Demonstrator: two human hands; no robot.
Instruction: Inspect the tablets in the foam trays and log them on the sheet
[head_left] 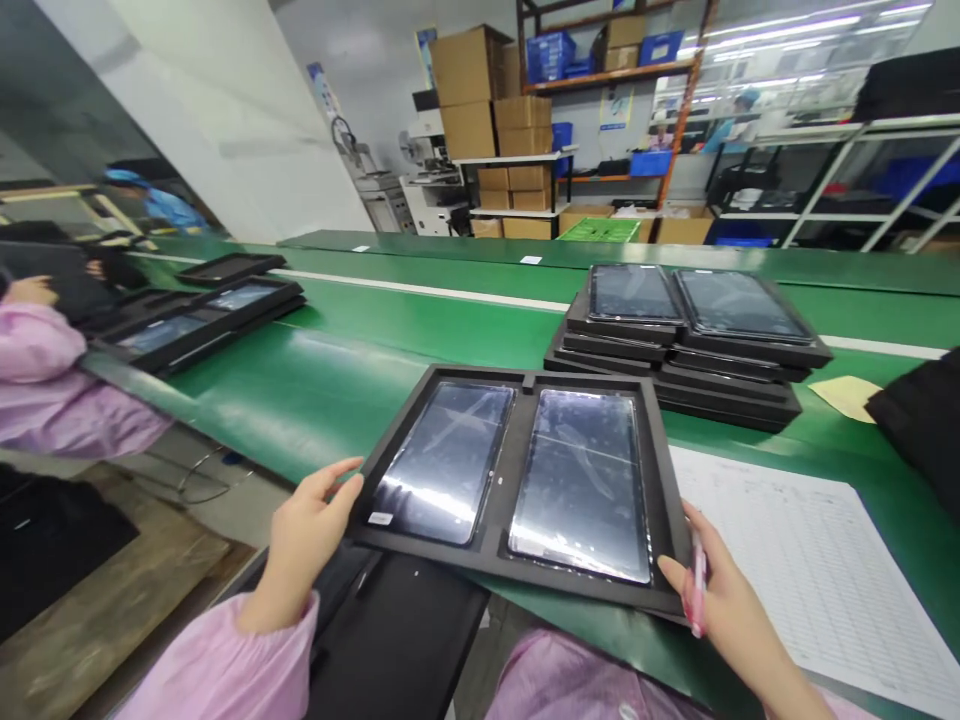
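A black foam tray [507, 490] sits at the near edge of the green bench, its right side toward the paper. Two tablet screens lie in its compartments: the left screen [450, 455] has a small white label at its lower corner, and the right screen [581, 480] reflects the lights. My left hand [311, 525] grips the tray's left edge between thumb and fingers. At the opposite edge, my right hand [712, 590] holds the tray, with a pink pen [697, 585] also kept in that hand.
Stacked black trays [675, 360] with tablets stand behind to the right. A printed sheet [810, 560] lies right, near a yellow paper [847, 397] and black cloth [922, 420]. Further trays [202, 320] lie left, beside a co-worker's pink sleeve [45, 350]. A black case [397, 640] is below.
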